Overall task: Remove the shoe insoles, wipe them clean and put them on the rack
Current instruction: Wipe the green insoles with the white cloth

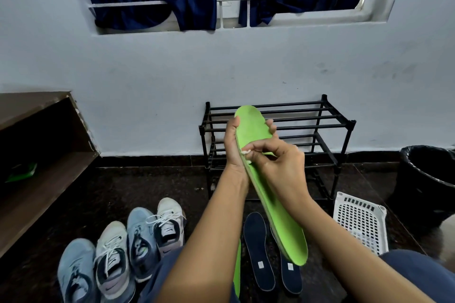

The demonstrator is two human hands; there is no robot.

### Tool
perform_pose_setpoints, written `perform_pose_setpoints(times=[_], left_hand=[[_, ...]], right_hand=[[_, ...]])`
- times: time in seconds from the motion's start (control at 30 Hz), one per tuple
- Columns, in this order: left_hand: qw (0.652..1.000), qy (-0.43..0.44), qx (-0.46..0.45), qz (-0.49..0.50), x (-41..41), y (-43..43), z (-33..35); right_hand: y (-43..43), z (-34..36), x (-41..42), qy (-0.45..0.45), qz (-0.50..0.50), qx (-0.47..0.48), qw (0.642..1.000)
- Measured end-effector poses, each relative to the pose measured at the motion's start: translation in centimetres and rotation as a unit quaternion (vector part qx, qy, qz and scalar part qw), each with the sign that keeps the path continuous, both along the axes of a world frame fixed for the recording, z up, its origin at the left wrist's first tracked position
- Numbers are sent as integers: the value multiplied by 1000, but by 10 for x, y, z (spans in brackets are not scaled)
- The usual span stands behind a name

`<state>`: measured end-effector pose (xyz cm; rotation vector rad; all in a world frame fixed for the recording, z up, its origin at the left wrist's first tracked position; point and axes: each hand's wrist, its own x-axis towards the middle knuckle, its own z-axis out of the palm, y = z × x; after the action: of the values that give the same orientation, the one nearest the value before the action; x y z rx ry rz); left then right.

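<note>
**Item in hand.** Green insole (283,226), held off the floor and tilted, toe end up toward 12 o'clock and heel down toward 5 o'clock. It is in front of the rack (307,118) but not on it.

**Left hand** (232,145). Grips the insole near the toe, thumb on one edge and fingers curled round the other.

**Right hand** (278,160). Thumb and fingers pinch a small white wad (246,152) against the insole's face, just below the left hand.

**Step.** Judged to be wiping, with the toe half being worked on. All the rack's bars that show are bare, so no insole has been placed there yet.

**Next move.** Probably carrying the wad down toward the heel with the left hand steadying the insole. The insole then has to be laid across the rack's bars, not slipped between them.

**Awaiting attention.**
- Two navy insoles (257,248) lie flat on the floor at 6 o'clock.
- A second green insole (237,265) lies beside them.
- A row of four shoes (140,241) stands at 7 o'clock.

**Also present.**
- White basket (359,224) at 4 o'clock.
- Black bin (428,179) at 3 o'clock.
- Wooden shelf (37,155) at 9 o'clock.

**Hidden or unclear.**
- The left forearm covers most of the second green insole.
- The held insole overlaps one navy insole.
- What the wad is made of cannot be told.
- A green object (23,172) inside the shelf is too dark to identify.
- It is not visible whether the shoes still hold insoles.
</note>
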<state>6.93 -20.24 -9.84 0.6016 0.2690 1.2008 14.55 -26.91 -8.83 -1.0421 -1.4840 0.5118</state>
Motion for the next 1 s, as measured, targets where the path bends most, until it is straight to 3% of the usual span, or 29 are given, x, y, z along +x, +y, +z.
perform_pose_setpoints(times=[0.2, 0.57, 0.77, 1.0], left_hand=[[997, 52, -47, 30, 11, -10, -1], [998, 9, 67, -9, -28, 12, 3], [997, -15, 69, -17, -16, 8, 1], [998, 32, 19, 50, 11, -5, -1]], right_hand=[[8, 4, 4, 6, -12, -23, 1000], [-13, -10, 4, -71, 62, -28, 995], [-12, -11, 5, -35, 16, -25, 999], [10, -6, 12, -29, -51, -25, 998]])
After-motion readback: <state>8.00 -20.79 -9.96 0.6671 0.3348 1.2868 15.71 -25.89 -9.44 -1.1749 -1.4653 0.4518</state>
